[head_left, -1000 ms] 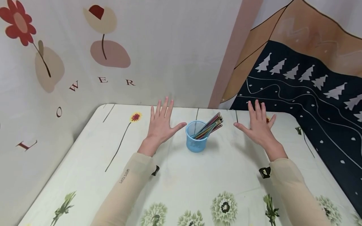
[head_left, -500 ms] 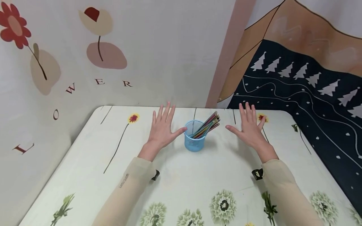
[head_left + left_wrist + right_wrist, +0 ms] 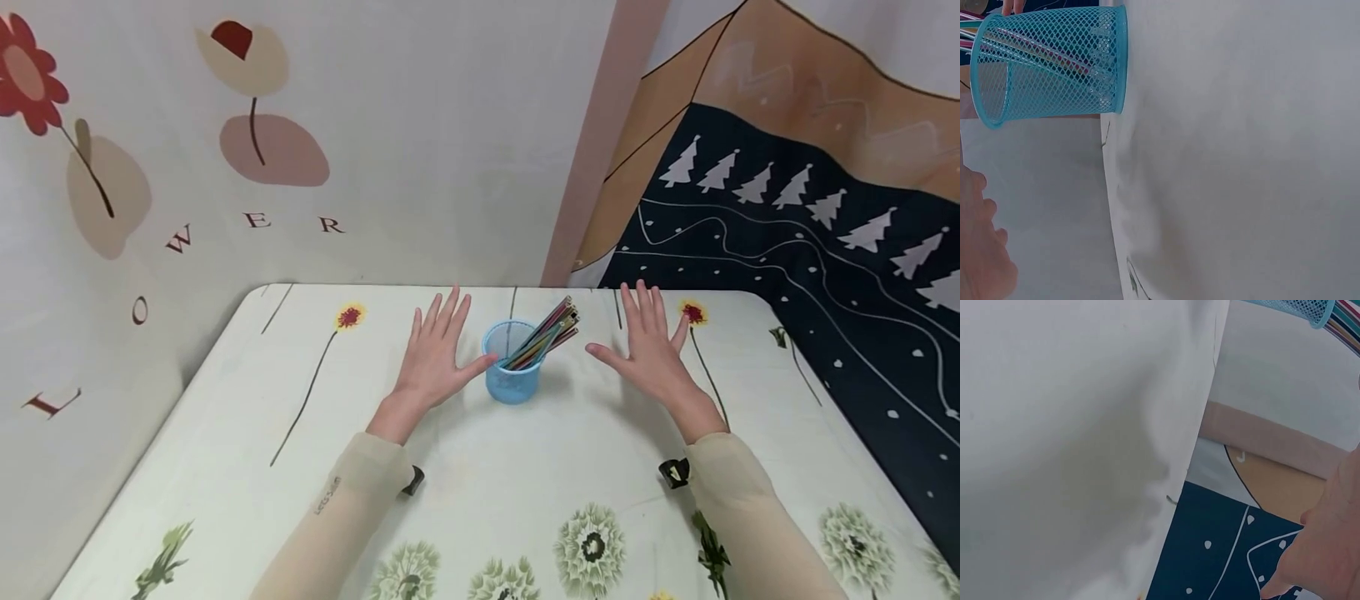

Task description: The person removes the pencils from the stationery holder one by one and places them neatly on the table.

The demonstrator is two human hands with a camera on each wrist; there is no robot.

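A blue mesh pencil cup (image 3: 512, 386) stands upright near the back middle of the table, its wall also filling the upper left of the left wrist view. Several thin coloured pencils (image 3: 551, 332) lean in it toward the right, sticking out past the rim. My left hand (image 3: 435, 362) is spread flat in the air just left of the cup, its thumb overlapping the rim in the head view. To the right of the pencils my right hand (image 3: 651, 354) is spread too, thumb pointing at them. Neither hand holds anything.
A white cloth with printed flowers covers the table (image 3: 480, 467). Behind it hangs a pale printed curtain (image 3: 420, 167), with a dark blue panel of white trees (image 3: 787, 242) at the right. Black straps (image 3: 675, 472) show at both wrists.
My right hand has moved left, closer to the pencils. The left hand has dropped slightly toward me, its thumb now over the cup's rim. The head view has shifted a little.
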